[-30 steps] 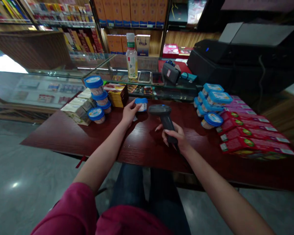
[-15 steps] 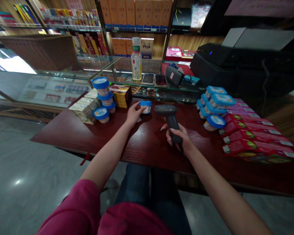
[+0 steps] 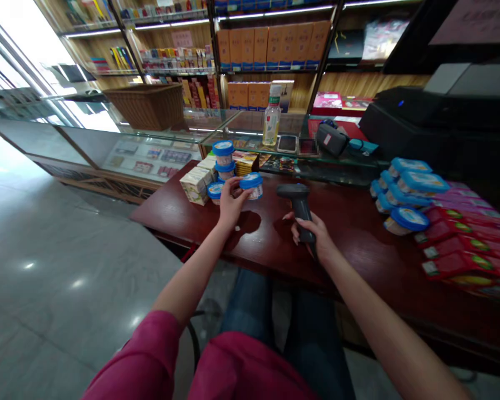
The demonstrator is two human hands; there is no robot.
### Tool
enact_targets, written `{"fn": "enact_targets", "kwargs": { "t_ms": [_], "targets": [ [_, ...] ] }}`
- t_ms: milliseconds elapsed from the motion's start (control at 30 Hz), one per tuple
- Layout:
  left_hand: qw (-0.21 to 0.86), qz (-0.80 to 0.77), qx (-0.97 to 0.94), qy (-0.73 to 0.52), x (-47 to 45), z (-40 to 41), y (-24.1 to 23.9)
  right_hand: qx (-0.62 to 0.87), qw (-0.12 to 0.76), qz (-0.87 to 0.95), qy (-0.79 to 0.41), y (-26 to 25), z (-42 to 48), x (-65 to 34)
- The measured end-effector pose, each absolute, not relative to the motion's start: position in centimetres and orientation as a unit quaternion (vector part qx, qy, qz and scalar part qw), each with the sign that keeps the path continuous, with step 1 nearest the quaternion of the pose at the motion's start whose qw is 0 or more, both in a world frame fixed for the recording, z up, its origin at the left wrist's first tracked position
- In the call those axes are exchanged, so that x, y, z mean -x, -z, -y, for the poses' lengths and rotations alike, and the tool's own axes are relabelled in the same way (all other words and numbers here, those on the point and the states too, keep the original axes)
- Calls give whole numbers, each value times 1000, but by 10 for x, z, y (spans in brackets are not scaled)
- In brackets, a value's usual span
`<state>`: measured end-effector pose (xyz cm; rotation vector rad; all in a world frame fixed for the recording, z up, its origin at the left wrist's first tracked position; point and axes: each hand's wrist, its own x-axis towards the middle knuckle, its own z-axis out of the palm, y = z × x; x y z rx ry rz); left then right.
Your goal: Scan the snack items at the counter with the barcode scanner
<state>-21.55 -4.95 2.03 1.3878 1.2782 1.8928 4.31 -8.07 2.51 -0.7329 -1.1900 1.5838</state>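
My left hand (image 3: 232, 201) is closed on a small tub with a blue lid (image 3: 252, 185), held above the dark red wooden table (image 3: 258, 244). My right hand (image 3: 312, 233) grips the handle of a black barcode scanner (image 3: 299, 208), whose head faces left toward the tub with a gap between them. Just left of the held tub, similar blue-lidded tubs (image 3: 224, 153) are stacked, with one lower tub (image 3: 215, 191) partly hidden by my left hand. Small pale boxes (image 3: 196, 186) stand beside that stack.
More blue-lidded tubs (image 3: 408, 219) and red packages (image 3: 462, 253) cover the table's right end. Behind the table, a glass counter carries a drink bottle (image 3: 271, 119), a phone (image 3: 287, 144) and a dark pouch (image 3: 332, 139). A wicker basket (image 3: 150, 105) stands farther left.
The view has swung left. My left hand has brought the tub left toward the stack and its lid now tilts upward. The scanner stays in my right hand.
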Motion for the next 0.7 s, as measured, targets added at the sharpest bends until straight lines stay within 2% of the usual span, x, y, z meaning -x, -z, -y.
{"fn": "enact_targets", "kwargs": {
  "t_ms": [100,233,367,700],
  "targets": [
    [87,-513,-537,-664,254,70,-36,293,476,506,-656,-28,85,-25],
    [-47,-589,-596,-544,293,89,-53,292,467,529,-646,-28,90,-9],
    [-92,-637,-601,-474,308,92,-55,301,466,539,-634,-24,92,-10],
    [-113,-628,-583,-503,313,82,-49,306,478,515,-643,-19,86,-16]
  ]
}}
